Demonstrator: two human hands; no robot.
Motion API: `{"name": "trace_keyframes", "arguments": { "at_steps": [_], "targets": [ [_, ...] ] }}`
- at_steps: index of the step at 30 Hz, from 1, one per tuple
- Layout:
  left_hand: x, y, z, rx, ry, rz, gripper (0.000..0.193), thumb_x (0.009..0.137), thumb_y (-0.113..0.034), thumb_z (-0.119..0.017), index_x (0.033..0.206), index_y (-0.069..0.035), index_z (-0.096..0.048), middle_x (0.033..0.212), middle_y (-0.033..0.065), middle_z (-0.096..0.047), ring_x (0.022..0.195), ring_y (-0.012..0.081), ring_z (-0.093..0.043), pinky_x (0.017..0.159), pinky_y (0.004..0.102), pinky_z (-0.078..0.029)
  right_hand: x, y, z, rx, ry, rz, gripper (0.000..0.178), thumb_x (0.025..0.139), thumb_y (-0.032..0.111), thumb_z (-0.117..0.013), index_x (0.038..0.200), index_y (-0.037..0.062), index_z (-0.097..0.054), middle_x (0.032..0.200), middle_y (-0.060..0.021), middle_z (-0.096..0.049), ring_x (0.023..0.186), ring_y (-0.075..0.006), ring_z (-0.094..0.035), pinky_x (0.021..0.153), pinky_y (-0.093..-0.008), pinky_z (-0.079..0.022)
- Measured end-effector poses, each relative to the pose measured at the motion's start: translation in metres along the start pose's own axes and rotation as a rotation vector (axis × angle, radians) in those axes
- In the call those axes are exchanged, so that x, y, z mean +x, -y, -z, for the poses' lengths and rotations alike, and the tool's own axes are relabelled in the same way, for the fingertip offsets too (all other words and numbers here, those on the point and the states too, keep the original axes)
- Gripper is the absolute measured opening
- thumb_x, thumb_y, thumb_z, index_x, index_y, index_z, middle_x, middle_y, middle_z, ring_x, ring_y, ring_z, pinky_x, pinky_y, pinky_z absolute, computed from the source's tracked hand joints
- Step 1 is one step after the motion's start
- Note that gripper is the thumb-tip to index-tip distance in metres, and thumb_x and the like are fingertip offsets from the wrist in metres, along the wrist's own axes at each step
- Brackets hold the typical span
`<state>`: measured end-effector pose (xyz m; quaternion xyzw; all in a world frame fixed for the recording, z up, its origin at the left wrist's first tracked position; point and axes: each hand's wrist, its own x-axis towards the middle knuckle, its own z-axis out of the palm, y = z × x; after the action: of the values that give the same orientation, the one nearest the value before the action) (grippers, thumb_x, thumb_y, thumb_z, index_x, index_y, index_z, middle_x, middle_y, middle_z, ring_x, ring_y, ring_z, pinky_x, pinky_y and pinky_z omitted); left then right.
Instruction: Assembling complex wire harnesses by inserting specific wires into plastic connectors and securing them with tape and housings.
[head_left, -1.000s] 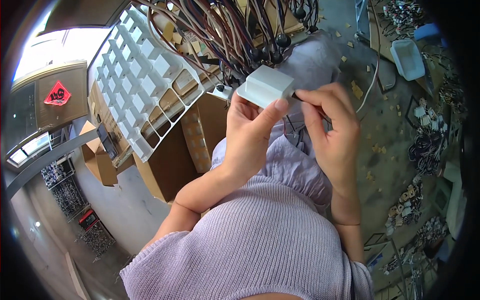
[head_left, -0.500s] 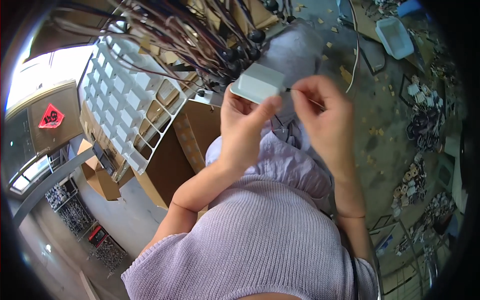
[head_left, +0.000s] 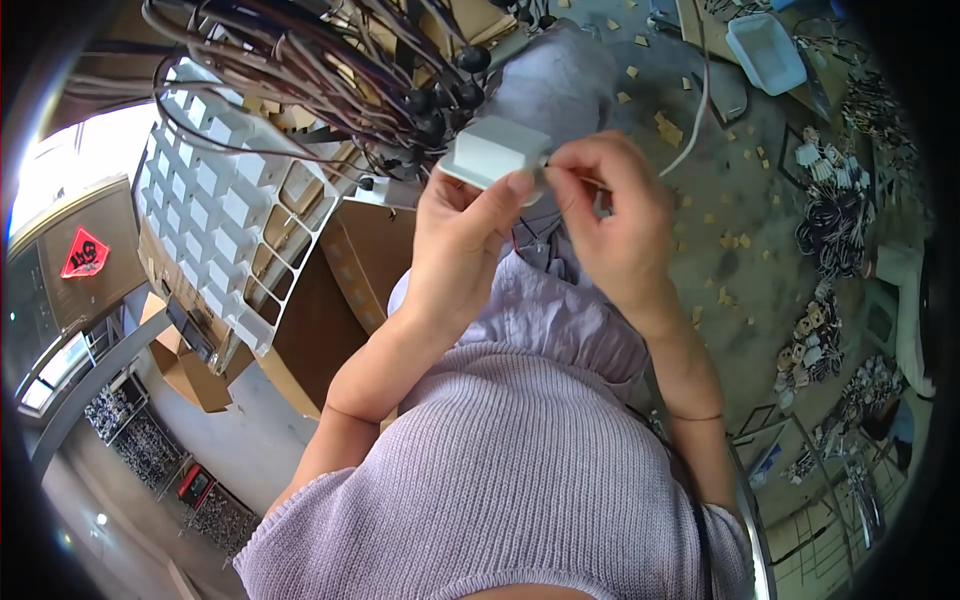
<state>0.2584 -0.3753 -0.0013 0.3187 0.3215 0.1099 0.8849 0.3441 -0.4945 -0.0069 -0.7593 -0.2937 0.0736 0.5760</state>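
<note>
My left hand (head_left: 455, 235) is closed on a white plastic housing (head_left: 497, 145), a box shape with a flat flange, thumb on its near edge and fingers underneath. At the housing's right end my right hand (head_left: 620, 220) pinches with thumb and forefinger. A thin cable runs through that pinch; its tip is hidden by the fingers. A pale cable (head_left: 703, 105) hangs from above and passes behind the right hand. Both hands are held over my lap.
Dark and brown cables (head_left: 330, 75) with black round ends bunch ahead. At left a white rack (head_left: 210, 185) holds rows of white blocks beside an open cardboard box (head_left: 330, 270). A pale blue tub (head_left: 768, 55), cable bundles (head_left: 835, 215) and cardboard scraps lie on the floor at right.
The right fingers have come up against the housing's right end, closing a small gap where a dark tip showed. Both hands appear slightly farther left as the view shifts.
</note>
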Motion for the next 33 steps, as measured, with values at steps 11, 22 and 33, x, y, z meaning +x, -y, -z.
{"name": "trace_keyframes", "arguments": {
  "at_steps": [11,22,33],
  "targets": [
    [0.000,-0.006,0.006,-0.178,0.211,0.076,0.034,0.093,0.000,-0.050,0.126,0.005,-0.047,0.122,0.0161,-0.059,0.112,0.0214,-0.060,0.097,0.0335,-0.050,-0.001,0.002,0.011,-0.019,-0.034,-0.088,0.018,0.083,-0.003,-0.066,0.098,0.0025,-0.057,0.074,-0.0070,-0.065,0.067,-0.0181,-0.067,0.059,-0.0286,-0.051],
    [0.009,0.002,0.019,0.630,0.230,-0.220,0.011,0.091,-0.004,-0.064,0.098,0.004,-0.060,0.083,0.0040,-0.066,0.073,0.0078,-0.061,0.062,0.0216,-0.050,-0.008,0.006,0.018,0.106,0.169,-0.069,0.034,0.077,0.000,-0.074,0.107,0.0054,-0.059,0.101,-0.0085,-0.061,0.083,-0.0177,-0.065,0.065,-0.0292,-0.053],
    [-0.004,-0.033,0.016,0.668,0.174,-0.243,0.013,0.089,-0.007,-0.068,0.093,0.004,-0.063,0.080,0.0067,-0.067,0.068,0.0085,-0.063,0.062,0.0217,-0.053,0.018,0.002,0.084,-0.902,0.162,0.354,0.057,0.068,0.016,-0.081,0.121,0.0102,-0.060,0.137,-0.0095,-0.049,0.124,-0.0318,-0.047,0.101,-0.0422,-0.039]
  ]
}}
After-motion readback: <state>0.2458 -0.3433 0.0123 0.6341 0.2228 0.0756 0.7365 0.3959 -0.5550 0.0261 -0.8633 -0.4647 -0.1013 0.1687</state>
